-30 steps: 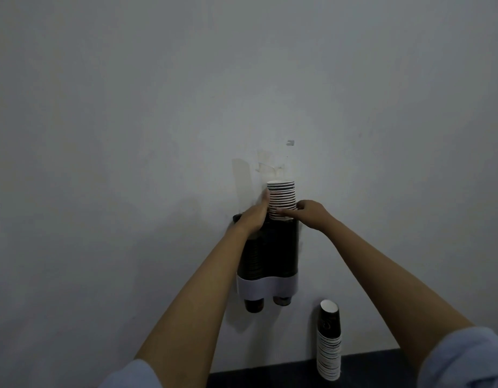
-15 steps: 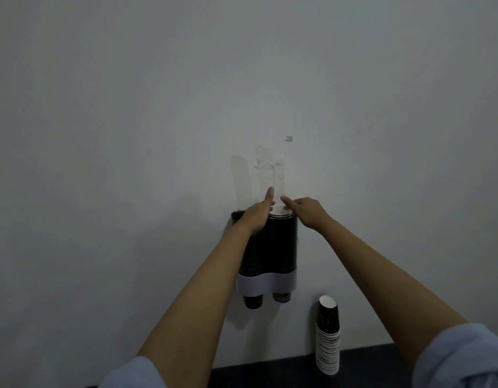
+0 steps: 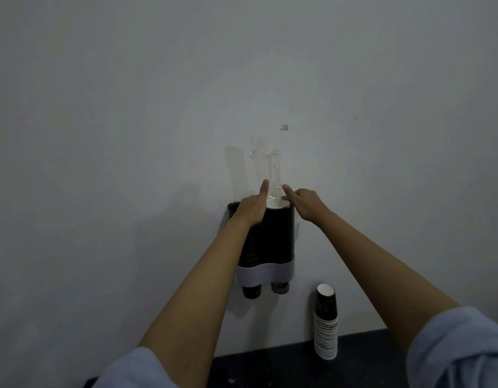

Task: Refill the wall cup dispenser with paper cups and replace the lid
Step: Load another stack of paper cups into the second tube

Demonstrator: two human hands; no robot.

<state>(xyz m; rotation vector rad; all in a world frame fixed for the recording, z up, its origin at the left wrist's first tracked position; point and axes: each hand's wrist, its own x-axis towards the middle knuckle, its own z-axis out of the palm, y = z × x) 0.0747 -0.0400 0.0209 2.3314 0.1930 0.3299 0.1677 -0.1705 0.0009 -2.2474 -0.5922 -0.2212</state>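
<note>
A dark two-tube cup dispenser [image 3: 278, 239] with a white band hangs on the wall. The white rim of the top cup [image 3: 277, 203] shows at the mouth of the right tube, level with its top. My left hand [image 3: 252, 210] rests on the dispenser's top at the left of that rim, index finger pointing up. My right hand [image 3: 302, 203] touches the rim's right side with fingertips. A clear plastic sleeve [image 3: 267, 169] stands above the opening against the wall. No lid is visible.
A tall stack of paper cups [image 3: 325, 322] stands on a dark counter [image 3: 270, 368] at the lower right. Cup bottoms poke out below the dispenser [image 3: 266, 289]. The wall is bare except for a small mark [image 3: 284, 127].
The cup stack that stuck out above the right tube a second ago has gone down into it. Both hands stay at the top of the dispenser.
</note>
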